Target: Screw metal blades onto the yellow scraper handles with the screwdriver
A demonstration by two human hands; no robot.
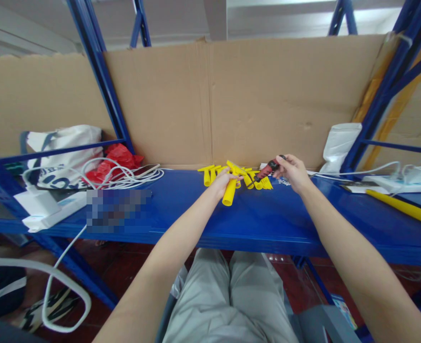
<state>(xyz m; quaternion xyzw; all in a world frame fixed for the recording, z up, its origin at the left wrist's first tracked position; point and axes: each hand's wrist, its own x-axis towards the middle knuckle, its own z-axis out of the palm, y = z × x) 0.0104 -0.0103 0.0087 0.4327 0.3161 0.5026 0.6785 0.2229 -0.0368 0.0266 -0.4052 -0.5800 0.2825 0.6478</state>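
Note:
My left hand (223, 182) is closed around a yellow plastic piece with a round, tube-like handle (229, 194), held just above the blue shelf. My right hand (292, 170) grips a red and black screwdriver (268, 168) by the end of its handle. Its dark shaft slants down and left toward the yellow piece; whether the tip touches it I cannot tell. Behind my hands, more yellow pieces (207, 177) of the same kind lie in a row. Some small shiny bits (283, 181), too small to make out, are partly hidden beside my right hand.
The blue shelf (181, 214) runs along a cardboard wall (267, 95). At left are coiled white cables (138, 178), a red plastic bag (119, 159), a cloth bag (67, 152) and a power strip (60, 212). At right lie a long yellow strip (403, 207) and a white pouch (340, 145).

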